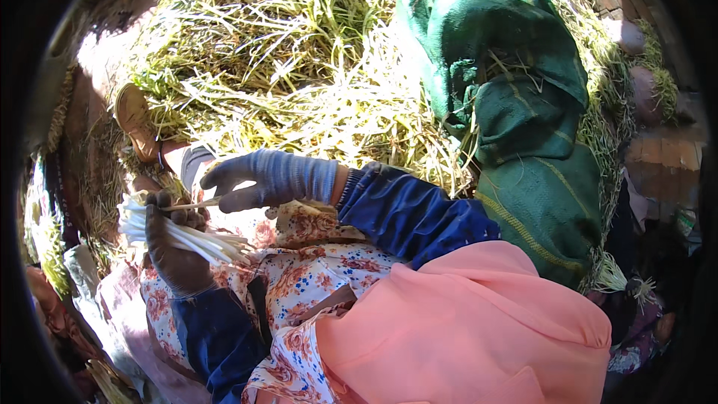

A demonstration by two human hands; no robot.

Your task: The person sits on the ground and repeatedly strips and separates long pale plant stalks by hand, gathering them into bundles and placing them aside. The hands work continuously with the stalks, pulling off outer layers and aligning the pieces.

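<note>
My left hand [175,249], in a dark-palmed work glove, is closed around a bundle of pale white-green plant stalks [205,242]. Their whitish ends show past the thumb side, and the other ends lie over my floral-print garment [331,269]. My right hand [269,180], in a blue-grey striped knit glove with dark fingers, pinches one end of a thin tan strand [193,206]. That strand runs taut to the fingers of my left hand at the bundle. Whether it loops around the stalks is hidden.
A large heap of long green-yellow stalks [280,62] spreads ahead. Green woven sacking [527,118] lies beside my right arm. A brown shoe [134,120] sits at the heap's left edge. Pink cloth [465,325] fills the lower right; another small stalk bunch [611,275] is beyond it.
</note>
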